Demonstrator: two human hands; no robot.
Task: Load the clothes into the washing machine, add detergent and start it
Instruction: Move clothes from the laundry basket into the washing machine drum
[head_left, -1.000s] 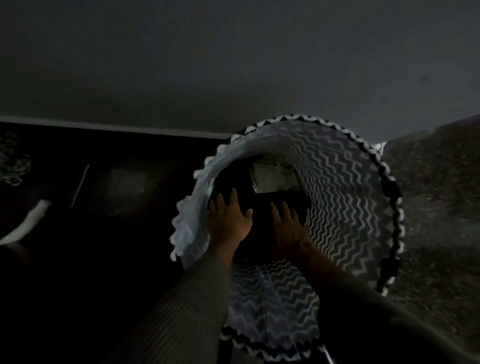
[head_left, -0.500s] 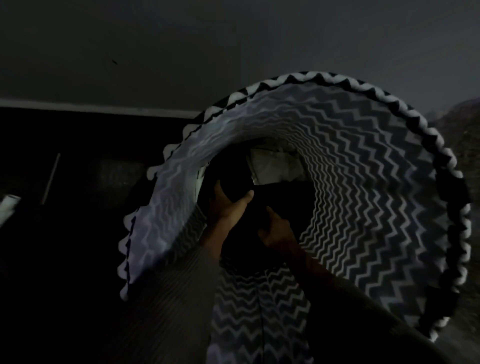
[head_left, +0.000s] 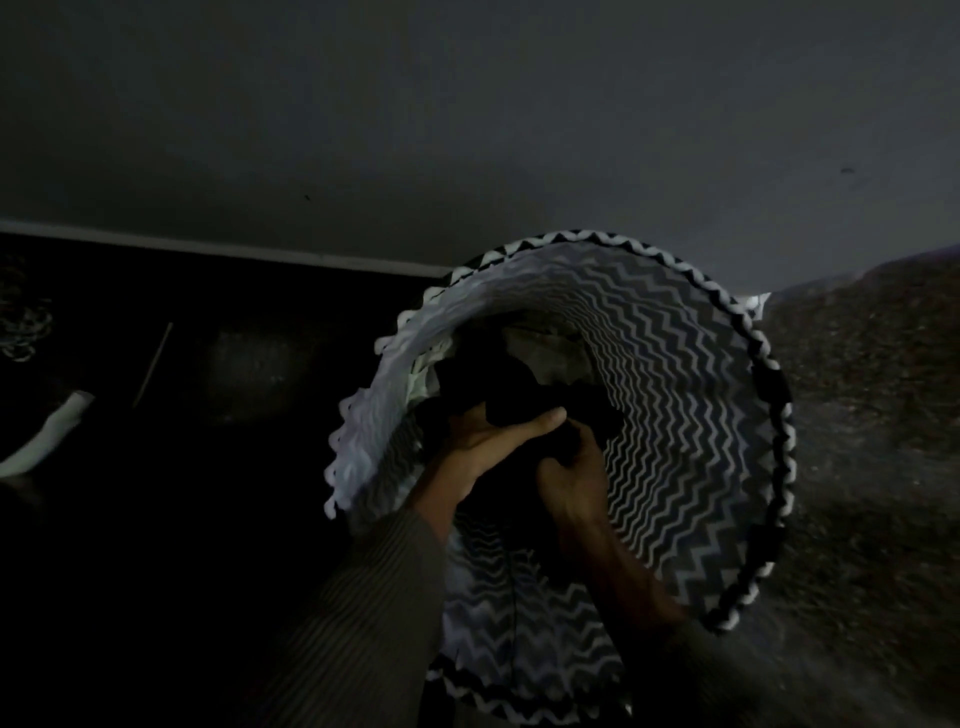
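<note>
Deep in the zigzag basket (head_left: 680, 415), your left hand (head_left: 483, 447) and right hand (head_left: 571, 475) curl their fingers tight on dark clothes (head_left: 493, 374) bunched between them.

The lone head camera looks down, close, into what seems a basket (head_left: 691, 395).

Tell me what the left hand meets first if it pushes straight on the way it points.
The left hand points deeper into the basket, so it meets the dark clothes it grips. A pale cloth lies beyond, though depth is unclear in this dim view.
</note>
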